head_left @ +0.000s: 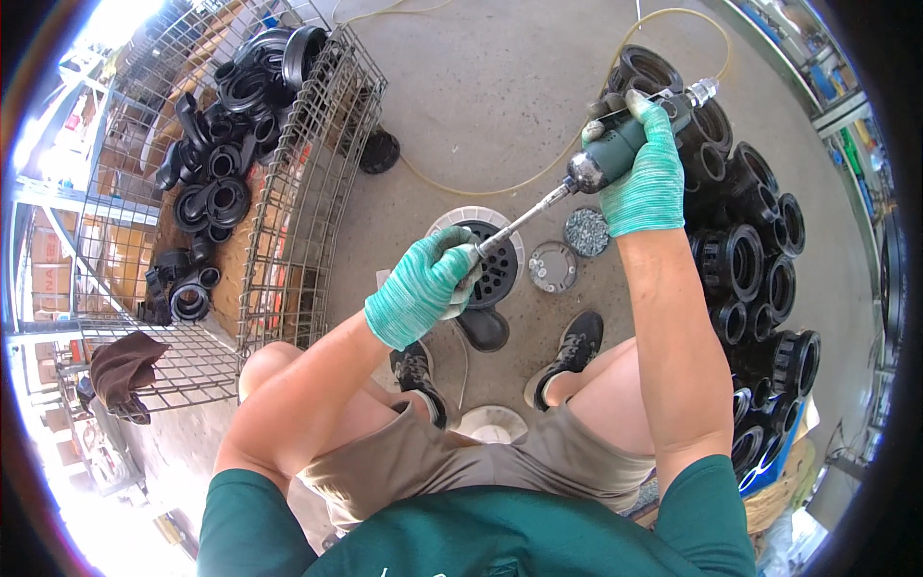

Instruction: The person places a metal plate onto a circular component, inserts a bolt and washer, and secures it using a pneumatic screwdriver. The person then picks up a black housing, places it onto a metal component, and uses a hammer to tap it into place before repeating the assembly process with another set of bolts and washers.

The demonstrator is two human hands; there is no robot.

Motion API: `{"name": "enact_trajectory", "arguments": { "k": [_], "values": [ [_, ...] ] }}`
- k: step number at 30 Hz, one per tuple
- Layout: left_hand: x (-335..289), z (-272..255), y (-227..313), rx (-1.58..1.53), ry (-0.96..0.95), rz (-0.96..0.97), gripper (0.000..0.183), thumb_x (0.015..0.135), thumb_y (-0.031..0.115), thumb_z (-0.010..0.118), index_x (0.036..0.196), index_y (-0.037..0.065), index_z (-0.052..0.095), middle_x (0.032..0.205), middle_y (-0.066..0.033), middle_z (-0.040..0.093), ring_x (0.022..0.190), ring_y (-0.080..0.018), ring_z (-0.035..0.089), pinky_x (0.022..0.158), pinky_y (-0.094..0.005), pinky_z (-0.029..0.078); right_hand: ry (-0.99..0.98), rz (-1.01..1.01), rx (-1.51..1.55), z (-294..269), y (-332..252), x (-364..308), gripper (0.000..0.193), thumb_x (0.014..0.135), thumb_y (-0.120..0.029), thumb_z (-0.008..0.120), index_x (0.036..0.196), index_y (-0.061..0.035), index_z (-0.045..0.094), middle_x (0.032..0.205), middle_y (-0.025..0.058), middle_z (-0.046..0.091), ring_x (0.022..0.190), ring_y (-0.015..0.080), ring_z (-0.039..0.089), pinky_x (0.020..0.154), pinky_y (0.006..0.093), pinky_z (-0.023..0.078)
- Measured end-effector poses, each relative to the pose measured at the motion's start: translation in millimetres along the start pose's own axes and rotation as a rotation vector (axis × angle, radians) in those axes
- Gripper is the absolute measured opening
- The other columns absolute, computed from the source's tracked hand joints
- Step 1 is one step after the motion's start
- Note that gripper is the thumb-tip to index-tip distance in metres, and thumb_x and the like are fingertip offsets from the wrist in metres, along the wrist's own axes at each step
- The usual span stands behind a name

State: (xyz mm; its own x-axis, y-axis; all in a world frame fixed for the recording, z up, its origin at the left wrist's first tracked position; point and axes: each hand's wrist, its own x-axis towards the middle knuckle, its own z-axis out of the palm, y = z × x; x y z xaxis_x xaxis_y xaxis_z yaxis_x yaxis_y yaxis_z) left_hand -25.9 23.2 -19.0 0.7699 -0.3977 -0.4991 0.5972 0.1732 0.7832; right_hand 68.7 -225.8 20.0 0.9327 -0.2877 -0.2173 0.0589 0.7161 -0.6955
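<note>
In my right hand (649,188), which wears a green glove, is a dark green air screwdriver (615,152) with a long metal bit. A yellow hose (481,189) loops away from that side, and a silver coupling sits at the tool's back end. My gloved left hand (428,281) is closed round the tip of the bit; whether a small screw is there too is hidden by the fingers. Just past the left hand, a round black part with several holes (497,274) rests on a pale round stand (517,240). A black rounded piece (484,330) juts out below it.
Two small round dishes hold metal bits: one packed full (586,232), one sparsely filled (553,267). On the left, a wire cage (312,202) contains black plastic fittings (226,159). More black fittings (735,260) are stacked at the right. A black round piece (379,152) lies by the cage.
</note>
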Motion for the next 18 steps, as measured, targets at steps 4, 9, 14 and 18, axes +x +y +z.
{"name": "enact_trajectory", "arguments": {
  "k": [4,9,14,18],
  "values": [
    [-4.8,3.1,0.5,0.084,0.040,-0.029,0.027,0.098,0.026,0.061,0.115,0.004,0.057,0.079,0.0012,0.052,0.059,-0.0051,0.043,0.050,-0.0197,0.034,-0.021,-0.015,-0.002,1.7,2.9,-3.8,0.019,0.090,-0.016,0.066,0.101,-0.0028,0.056,0.085,0.0137,0.065,0.070,0.0241,0.065,0.063,0.0365,0.055],
    [1.8,-1.9,1.2,0.490,0.095,0.222,0.025,0.095,0.021,0.067,0.113,0.003,0.063,0.082,0.0024,0.059,0.068,-0.0042,0.048,0.056,-0.0210,0.041,0.013,-0.051,-0.038,3.4,2.3,-8.6,0.019,0.090,-0.015,0.066,0.101,-0.0037,0.056,0.084,0.0132,0.065,0.070,0.0235,0.066,0.063,0.0351,0.056],
    [12.5,-10.5,-18.8,0.846,0.139,0.348,0.027,0.091,0.012,0.073,0.113,-0.001,0.065,0.088,0.0016,0.063,0.077,-0.0052,0.052,0.068,-0.0248,0.048,-0.047,-0.090,-0.137,2.1,4.8,-18.0,0.021,0.090,-0.016,0.069,0.102,-0.0040,0.056,0.086,0.0134,0.067,0.074,0.0237,0.069,0.065,0.0331,0.058],
    [15.2,3.7,-32.9,1.022,0.194,0.251,0.030,0.089,0.012,0.075,0.114,-0.001,0.066,0.087,-0.0066,0.068,0.078,-0.0085,0.058,0.076,-0.0274,0.052,-0.164,-0.042,-0.223,-2.5,8.4,-36.5,0.020,0.091,-0.012,0.068,0.107,-0.0049,0.058,0.095,0.0136,0.067,0.086,0.0270,0.068,0.072,0.0367,0.059]
  ]
}}
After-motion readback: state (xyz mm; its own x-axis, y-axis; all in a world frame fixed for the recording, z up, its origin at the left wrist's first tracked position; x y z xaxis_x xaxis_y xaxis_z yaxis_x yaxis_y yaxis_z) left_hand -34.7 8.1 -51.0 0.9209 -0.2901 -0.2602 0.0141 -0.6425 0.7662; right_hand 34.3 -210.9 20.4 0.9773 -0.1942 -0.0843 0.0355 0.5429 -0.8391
